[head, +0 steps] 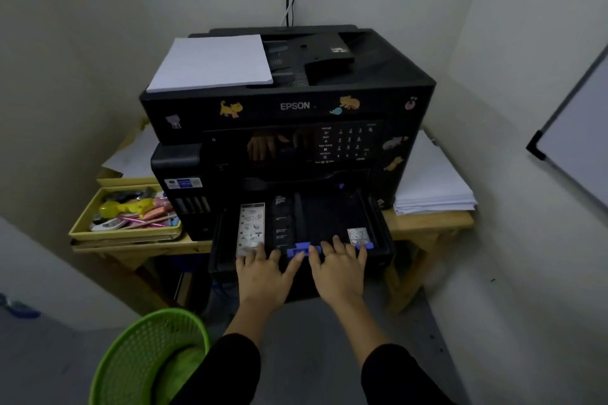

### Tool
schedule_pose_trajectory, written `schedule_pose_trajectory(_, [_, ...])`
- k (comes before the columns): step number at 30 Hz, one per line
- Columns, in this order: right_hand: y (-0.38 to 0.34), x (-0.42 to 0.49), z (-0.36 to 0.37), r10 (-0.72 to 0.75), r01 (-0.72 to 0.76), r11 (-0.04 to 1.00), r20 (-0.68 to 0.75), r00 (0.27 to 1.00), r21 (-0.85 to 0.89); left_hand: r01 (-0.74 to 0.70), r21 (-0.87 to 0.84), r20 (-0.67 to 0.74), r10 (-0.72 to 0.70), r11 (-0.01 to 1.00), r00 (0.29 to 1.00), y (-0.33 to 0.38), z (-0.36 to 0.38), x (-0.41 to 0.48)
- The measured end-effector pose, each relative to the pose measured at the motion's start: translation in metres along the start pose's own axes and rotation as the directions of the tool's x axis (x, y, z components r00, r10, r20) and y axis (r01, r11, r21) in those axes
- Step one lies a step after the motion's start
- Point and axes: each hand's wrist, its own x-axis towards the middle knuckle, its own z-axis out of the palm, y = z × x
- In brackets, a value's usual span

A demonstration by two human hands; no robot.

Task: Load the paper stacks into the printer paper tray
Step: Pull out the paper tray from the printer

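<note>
Sleeves, dark, at bottom of view, w/ both arms reaching fwd to the pulled-out paper tray. Left hand and right hand lie palm-down on the tray's front lip, side by side, fingers spread and loose, gripping nothing; left fingertips sit next to the blue guide tab, right fingertips just past it, near a second small blue tab at their right. Tray bed beyond the fingertips looks bare, no paper in it yet. Paper stack is up on the printer top, well above and beyond the fingers, off to the left, so left hand is nearer. Its long axis runs away from the person, approx. in line w/ the tray's depth, so prob. no turn needed. Next move likely lift both hands, reach up-left. More loose sheets lie right of the printer on the wooden table.
</note>
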Motion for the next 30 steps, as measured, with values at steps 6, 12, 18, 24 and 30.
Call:
schedule_pose_trajectory(6, [0.003, -0.035, 0.002, -0.004, 0.004, 1.000, -0.013, 1.000, 0.000, -0.077, 0.031, 0.050, 0.076, 0.997, 0.996, -0.013, 0.002, -0.031])
schedule_pose_trajectory(12, [0.014, -0.064, 0.001, 0.001, -0.001, 1.000, -0.015, 1.000, -0.006, -0.098, 0.094, 0.053, 0.093, 0.991, 0.994, -0.010, 0.008, -0.061])
schedule_pose_trajectory(18, [0.018, -0.075, 0.001, -0.026, 0.026, 1.000, -0.023, 0.999, -0.001, -0.135, 0.087, 0.020, 0.134, 0.987, 0.991, -0.016, 0.008, -0.073])
schedule_pose_trajectory(24, [0.019, -0.076, 0.006, -0.021, 0.021, 1.000, -0.078, 0.997, 0.006, -0.158, 0.076, -0.011, 0.159, 0.984, 0.987, -0.017, 0.007, -0.073])
schedule_pose_trajectory(30, [0.013, -0.072, 0.014, 0.158, -0.121, 0.981, -0.262, 0.952, 0.153, -0.145, -0.104, -0.103, 0.134, 0.984, 0.986, -0.016, -0.002, -0.073])
